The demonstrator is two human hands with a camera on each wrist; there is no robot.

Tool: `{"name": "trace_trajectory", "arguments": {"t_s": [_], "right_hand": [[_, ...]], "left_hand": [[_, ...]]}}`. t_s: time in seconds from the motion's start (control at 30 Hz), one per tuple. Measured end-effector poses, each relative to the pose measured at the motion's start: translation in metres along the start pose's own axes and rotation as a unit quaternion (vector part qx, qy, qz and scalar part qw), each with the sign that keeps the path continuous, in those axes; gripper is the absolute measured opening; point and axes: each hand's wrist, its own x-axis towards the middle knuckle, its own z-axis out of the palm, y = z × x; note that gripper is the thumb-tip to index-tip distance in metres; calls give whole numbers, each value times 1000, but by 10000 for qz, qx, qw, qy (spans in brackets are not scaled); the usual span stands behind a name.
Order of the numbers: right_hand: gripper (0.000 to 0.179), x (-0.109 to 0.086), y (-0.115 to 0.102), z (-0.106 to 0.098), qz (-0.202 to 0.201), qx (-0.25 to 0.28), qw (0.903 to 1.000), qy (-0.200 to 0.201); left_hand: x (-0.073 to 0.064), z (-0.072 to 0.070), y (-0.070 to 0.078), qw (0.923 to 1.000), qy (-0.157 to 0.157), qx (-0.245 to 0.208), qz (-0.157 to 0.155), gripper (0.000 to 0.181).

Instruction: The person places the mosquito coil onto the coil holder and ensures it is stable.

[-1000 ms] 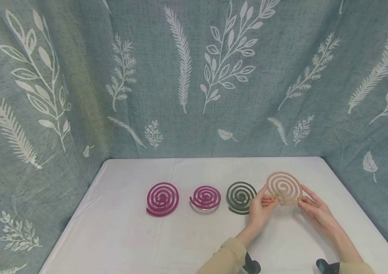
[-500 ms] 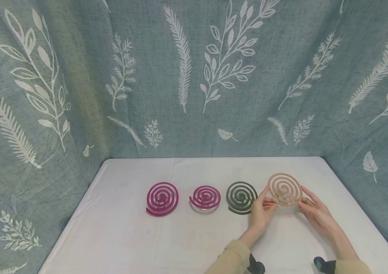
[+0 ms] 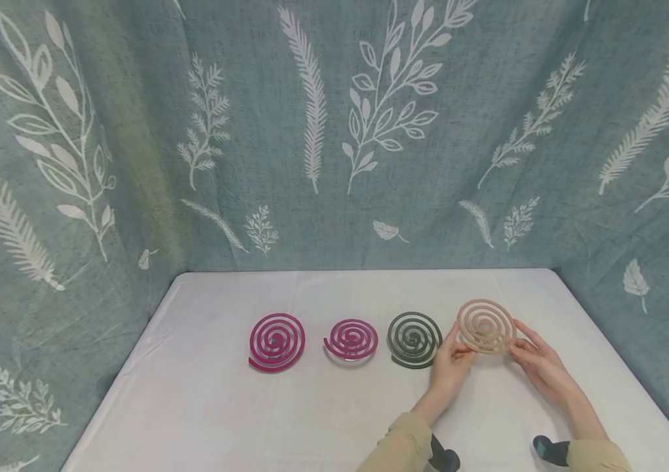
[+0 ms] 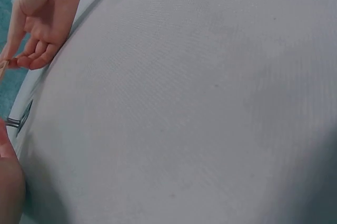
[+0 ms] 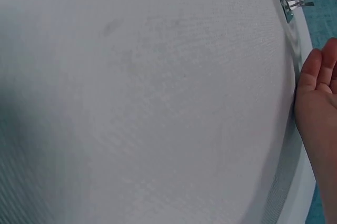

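Observation:
In the head view, a tan mosquito coil (image 3: 484, 328) is held up above the right part of the table, its flat face tilted toward me. My left hand (image 3: 451, 367) pinches its left edge between thumb and fingers. On the opposite edge, my right hand (image 3: 544, 367) grips the rim the same way. Just left of my left hand lies a dark green coil (image 3: 414, 339), its right edge overlapped by my thumb. The left wrist view catches my right hand (image 4: 45, 24) at top left and part of my left hand (image 4: 9, 187) at the lower edge.
Two magenta coils, one at the left (image 3: 276, 341) and one nearer the middle (image 3: 352, 337), continue the row on the white-covered table (image 3: 222, 419). A metal clip (image 5: 296, 0) grips the cloth at the table edge. Leaf-patterned curtains (image 3: 240, 98) stand behind and at both sides.
The tan coil has come down a little and tilted slightly flatter, both hands keeping their hold at its edges. The coils on the table have stayed put; the head view has shifted slightly.

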Motion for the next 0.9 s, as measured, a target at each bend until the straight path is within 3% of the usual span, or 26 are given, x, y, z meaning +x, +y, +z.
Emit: {"name": "trace_trajectory", "arguments": {"t_s": [0.13, 0.3, 0.5, 0.7, 0.9], "right_hand": [[74, 1, 0, -1, 126, -223, 9997, 41], [74, 2, 2, -2, 177, -383, 9991, 35], [73, 2, 4, -5, 193, -467, 9987, 45], [73, 2, 5, -3, 266, -585, 9977, 210], [76, 3, 3, 0, 407, -871, 9944, 440]], "left_hand": [[0, 0, -4, 9999, 36, -108, -36, 65], [-1, 1, -4, 9992, 83, -174, -344, 64], [-2, 4, -3, 9993, 109, -118, -346, 64], [-3, 7, -2, 9985, 491, 18, -254, 62], [0, 8, 2, 9953, 789, 23, -554, 60]]}}
